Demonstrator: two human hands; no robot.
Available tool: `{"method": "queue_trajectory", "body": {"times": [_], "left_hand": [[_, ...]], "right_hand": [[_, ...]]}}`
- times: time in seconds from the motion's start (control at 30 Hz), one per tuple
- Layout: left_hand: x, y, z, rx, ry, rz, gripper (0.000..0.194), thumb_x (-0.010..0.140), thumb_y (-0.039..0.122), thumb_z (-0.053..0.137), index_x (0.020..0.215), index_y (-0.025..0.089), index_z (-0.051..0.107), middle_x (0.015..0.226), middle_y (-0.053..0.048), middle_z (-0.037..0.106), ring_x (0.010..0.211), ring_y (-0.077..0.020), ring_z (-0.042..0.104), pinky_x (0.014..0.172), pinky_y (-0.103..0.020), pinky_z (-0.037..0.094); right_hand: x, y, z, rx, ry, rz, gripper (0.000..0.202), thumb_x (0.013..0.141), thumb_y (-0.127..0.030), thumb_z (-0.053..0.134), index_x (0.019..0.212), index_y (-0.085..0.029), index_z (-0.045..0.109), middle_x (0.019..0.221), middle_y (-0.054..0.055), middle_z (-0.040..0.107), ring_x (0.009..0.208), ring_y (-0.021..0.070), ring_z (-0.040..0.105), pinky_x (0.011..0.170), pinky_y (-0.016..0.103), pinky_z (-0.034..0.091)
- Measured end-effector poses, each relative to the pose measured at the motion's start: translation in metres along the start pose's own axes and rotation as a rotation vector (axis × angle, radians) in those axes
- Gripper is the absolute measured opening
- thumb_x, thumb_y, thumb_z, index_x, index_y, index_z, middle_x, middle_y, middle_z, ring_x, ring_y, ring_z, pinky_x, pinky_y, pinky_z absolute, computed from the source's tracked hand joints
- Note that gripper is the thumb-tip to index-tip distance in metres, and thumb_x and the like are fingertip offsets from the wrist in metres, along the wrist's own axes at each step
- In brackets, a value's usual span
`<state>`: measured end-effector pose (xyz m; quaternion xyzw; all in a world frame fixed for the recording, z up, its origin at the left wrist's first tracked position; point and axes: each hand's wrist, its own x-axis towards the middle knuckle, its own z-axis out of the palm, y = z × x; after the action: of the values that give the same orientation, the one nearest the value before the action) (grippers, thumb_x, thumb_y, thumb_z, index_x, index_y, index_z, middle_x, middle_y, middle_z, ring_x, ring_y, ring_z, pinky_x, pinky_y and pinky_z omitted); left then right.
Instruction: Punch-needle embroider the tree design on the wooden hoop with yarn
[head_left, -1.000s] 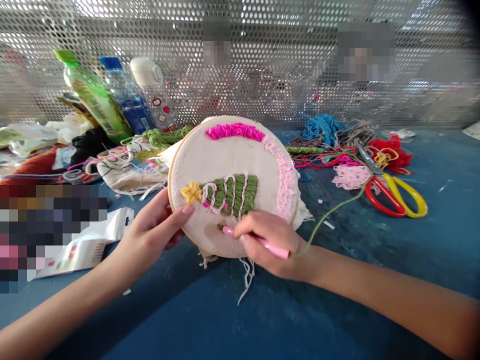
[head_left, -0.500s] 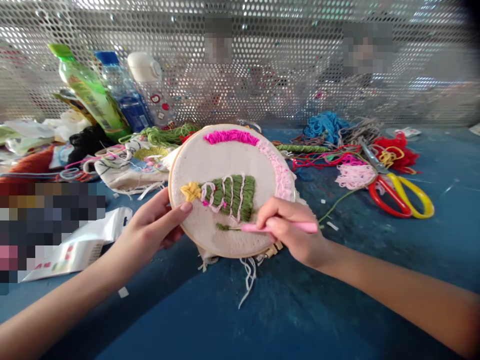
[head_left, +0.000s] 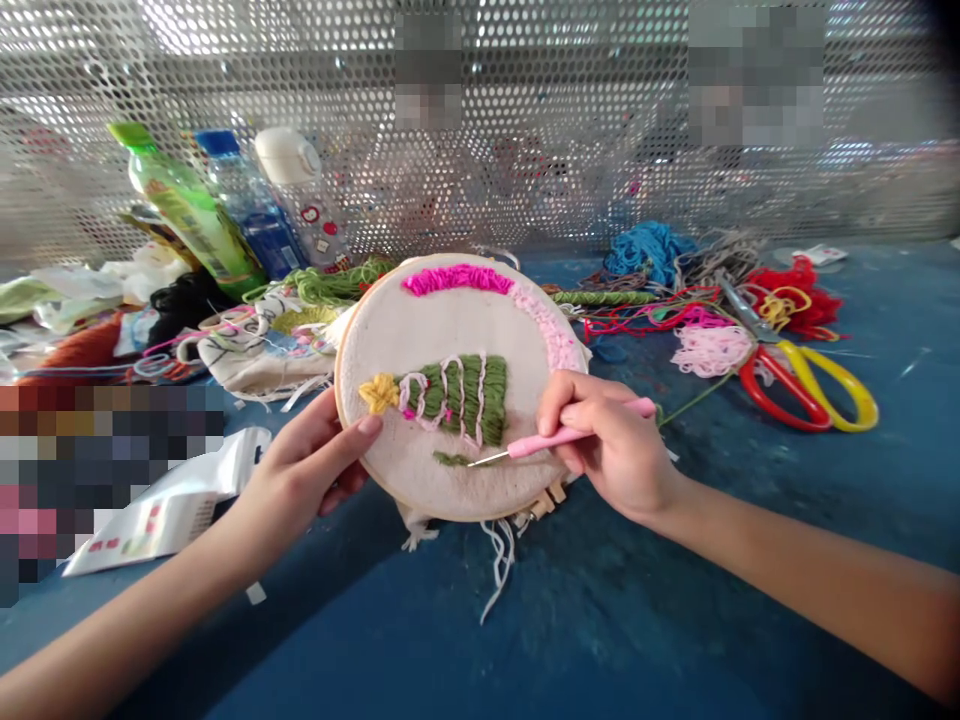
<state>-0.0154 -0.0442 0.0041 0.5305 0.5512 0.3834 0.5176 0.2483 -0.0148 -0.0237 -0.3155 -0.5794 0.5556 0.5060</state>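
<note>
My left hand (head_left: 330, 450) grips the left edge of a round embroidery hoop (head_left: 375, 320), thumb on the cloth and fingers behind it. Stitched on the cream cloth are a green tree (head_left: 489, 395) lying sideways with pale garlands, a yellow star (head_left: 379, 393), and a magenta and light pink arc (head_left: 461, 282) near the rim. My right hand (head_left: 600, 430) is closed around a pink punch needle (head_left: 551, 437). Its metal tip touches or hovers just over the cloth beside a short row of dark green stitches (head_left: 452, 459); I cannot tell which. Green yarn (head_left: 694, 402) trails from the handle's back end.
Scissors (head_left: 810, 390) with red and yellow handles lie right, by pink yarn (head_left: 712, 348), red yarn (head_left: 806, 295) and blue yarn (head_left: 651, 250). Several bottles (head_left: 191, 215) stand back left. A white plastic packet (head_left: 169, 510) is at left. A perforated metal screen (head_left: 555, 110) rises behind.
The punch needle's tip has drawn back from the cloth, showing more of its metal shaft, and its handle now tilts up to the right. The left hand keeps its hold on the hoop.
</note>
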Motion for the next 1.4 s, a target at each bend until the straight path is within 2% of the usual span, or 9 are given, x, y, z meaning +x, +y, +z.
{"method": "queue_trajectory", "body": {"times": [0.13,0.3,0.37,0.6,0.83,1.03,1.17,1.27,1.4], "left_hand": [[-0.003,0.003,0.002,-0.017,0.0,0.001,0.025,0.087,0.045,0.06,0.094,0.022,0.053,0.055,0.007,0.045,0.04,-0.0052,0.035,0.031,-0.01,0.026],[-0.009,0.003,0.005,-0.064,-0.011,0.072,0.023,0.086,0.042,0.061,0.094,0.023,0.051,0.058,0.007,0.047,0.041,-0.0058,0.04,0.03,-0.01,0.03],[-0.007,0.002,0.005,-0.083,-0.013,0.081,0.022,0.086,0.041,0.061,0.095,0.024,0.051,0.059,0.007,0.047,0.04,-0.0059,0.041,0.03,-0.011,0.031],[0.01,-0.009,0.003,-0.135,-0.027,-0.023,0.023,0.087,0.042,0.06,0.097,0.023,0.052,0.052,0.007,0.046,0.039,-0.0066,0.038,0.03,-0.011,0.029],[0.008,-0.011,0.008,-0.178,-0.006,-0.1,0.025,0.084,0.042,0.063,0.098,0.024,0.055,0.055,0.006,0.047,0.042,-0.0064,0.039,0.032,-0.011,0.031],[-0.001,-0.005,0.01,-0.139,0.032,-0.102,0.027,0.08,0.044,0.066,0.098,0.026,0.055,0.057,0.006,0.05,0.043,-0.007,0.041,0.032,-0.012,0.03],[-0.009,0.004,0.019,-0.183,0.064,-0.103,0.032,0.077,0.044,0.069,0.099,0.027,0.055,0.055,0.007,0.05,0.043,-0.0073,0.042,0.032,-0.012,0.03],[-0.011,0.007,0.026,-0.19,0.127,-0.089,0.033,0.075,0.042,0.072,0.1,0.027,0.056,0.056,0.007,0.048,0.044,-0.0063,0.042,0.033,-0.011,0.029],[-0.007,0.002,0.027,-0.176,0.125,-0.102,0.029,0.073,0.04,0.074,0.092,0.025,0.057,0.057,0.007,0.047,0.045,-0.0061,0.043,0.033,-0.011,0.029]], "right_hand": [[-0.002,-0.004,0.0,-0.139,-0.106,-0.017,0.021,0.083,-0.014,0.042,0.068,-0.018,0.057,0.046,-0.006,0.043,0.04,0.007,0.037,0.041,0.019,0.03],[-0.003,-0.003,0.004,-0.489,-0.435,-0.221,0.005,0.087,-0.019,0.054,0.086,-0.018,0.059,0.068,-0.002,0.056,0.059,0.0089,0.047,0.055,0.022,0.04],[-0.001,-0.003,0.005,-0.473,-0.487,-0.186,0.005,0.088,-0.022,0.055,0.092,-0.018,0.057,0.073,-0.002,0.056,0.062,0.0091,0.048,0.057,0.023,0.041],[-0.009,-0.004,-0.013,-0.352,-0.405,0.093,0.009,0.091,-0.027,0.057,0.093,-0.018,0.06,0.073,-0.002,0.057,0.059,0.0084,0.049,0.051,0.02,0.04],[-0.027,-0.009,-0.043,-0.293,-0.355,0.133,0.01,0.094,-0.026,0.053,0.093,-0.018,0.059,0.077,0.001,0.063,0.072,0.0127,0.061,0.066,0.025,0.048],[-0.024,-0.021,-0.034,-0.418,-0.368,0.038,0.008,0.092,-0.022,0.054,0.092,-0.018,0.061,0.077,0.001,0.062,0.069,0.0119,0.058,0.061,0.024,0.045],[-0.022,-0.023,-0.018,-0.502,-0.431,-0.089,0.009,0.088,-0.018,0.059,0.096,-0.018,0.062,0.086,0.002,0.066,0.076,0.0128,0.059,0.07,0.026,0.047],[-0.022,-0.022,-0.014,-0.422,-0.428,0.035,0.01,0.089,-0.02,0.056,0.097,-0.019,0.062,0.083,0.002,0.066,0.069,0.0119,0.059,0.062,0.024,0.046],[-0.024,-0.018,-0.03,-0.198,-0.233,0.132,0.011,0.087,-0.017,0.052,0.083,-0.018,0.062,0.06,-0.003,0.058,0.056,0.0107,0.055,0.055,0.024,0.044]]}}
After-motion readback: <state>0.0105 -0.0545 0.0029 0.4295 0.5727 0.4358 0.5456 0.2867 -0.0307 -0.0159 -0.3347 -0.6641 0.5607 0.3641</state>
